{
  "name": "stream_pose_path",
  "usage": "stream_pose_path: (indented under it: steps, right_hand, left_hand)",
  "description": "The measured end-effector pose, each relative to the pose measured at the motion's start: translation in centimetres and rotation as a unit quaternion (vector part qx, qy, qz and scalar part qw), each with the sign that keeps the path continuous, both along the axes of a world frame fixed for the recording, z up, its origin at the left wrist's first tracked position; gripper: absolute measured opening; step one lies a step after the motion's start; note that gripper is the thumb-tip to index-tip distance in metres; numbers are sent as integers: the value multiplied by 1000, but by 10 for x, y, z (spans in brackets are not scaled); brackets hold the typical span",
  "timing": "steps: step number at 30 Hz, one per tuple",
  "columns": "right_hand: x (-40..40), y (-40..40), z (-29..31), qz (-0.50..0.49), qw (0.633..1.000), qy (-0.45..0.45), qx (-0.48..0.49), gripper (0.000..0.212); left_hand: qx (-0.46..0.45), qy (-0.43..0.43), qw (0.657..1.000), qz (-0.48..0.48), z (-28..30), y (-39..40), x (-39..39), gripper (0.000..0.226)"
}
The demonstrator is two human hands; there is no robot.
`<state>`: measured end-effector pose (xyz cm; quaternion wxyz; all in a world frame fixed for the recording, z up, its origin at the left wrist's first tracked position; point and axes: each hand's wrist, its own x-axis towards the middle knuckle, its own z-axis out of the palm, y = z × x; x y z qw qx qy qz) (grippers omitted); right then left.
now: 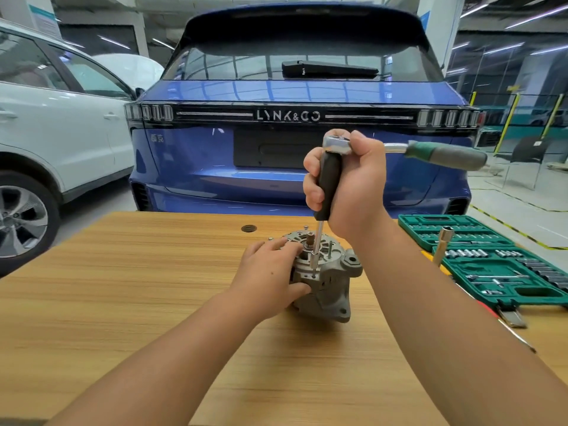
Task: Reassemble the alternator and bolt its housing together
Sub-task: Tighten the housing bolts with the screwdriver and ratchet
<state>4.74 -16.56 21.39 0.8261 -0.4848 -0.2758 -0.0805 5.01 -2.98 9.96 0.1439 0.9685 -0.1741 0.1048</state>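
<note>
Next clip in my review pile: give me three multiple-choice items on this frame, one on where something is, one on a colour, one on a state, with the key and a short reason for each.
1. Where is the open socket set case?
A. Right side of the table
B. Left side of the table
C. On the floor

2. What colour is the car directly behind the table?
A. Red
B. Blue
C. Black

3. What is the left hand doing?
A. Hanging idle
B. Turning the ratchet
C. Steadying the alternator

Key: 1 A, the case lies at the table's right edge. 2 B, its bodywork is blue. 3 C, its fingers rest on the housing while the right hand grips the black-handled driver.
</note>
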Motion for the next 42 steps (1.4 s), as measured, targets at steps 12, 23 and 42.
stream_pose_path:
  steps: [12, 23, 42]
  right_hand:
    - [3, -19, 13, -51, 998, 42, 16, 38]
    - [19, -28, 22, -72, 990, 123, 21, 25]
    - [22, -21, 19, -87, 989, 120, -7, 24]
  left_hand:
    - [-58, -23, 998, 29, -6, -21, -8, 53]
    - [-28, -67, 996, 55, -12, -31, -12, 65]
    - [3, -82, 995, 56, -13, -31, -10, 60]
